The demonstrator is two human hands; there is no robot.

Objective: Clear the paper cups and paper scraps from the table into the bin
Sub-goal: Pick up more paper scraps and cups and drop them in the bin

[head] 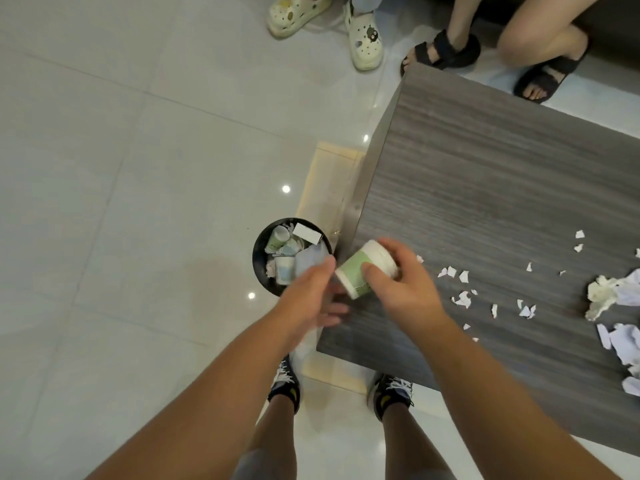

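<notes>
right hand (398, 289) clamped on paper cup (363, 268) | left hand (311, 296) open, blurred | bin (258, 258) holds cups

Head cam, steep down-look, close over table (485, 202) corner, floor

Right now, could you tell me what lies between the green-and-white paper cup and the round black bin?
In the head view, only the blurred left hand lies between the cup and bin.

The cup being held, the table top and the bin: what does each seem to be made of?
Cup: matte paper, green print, rolled white rim. Table top: grey wood-grain, probably laminate; streaks look printed. Bin: dark, smooth, plastic or metal, cannot tell.
</notes>
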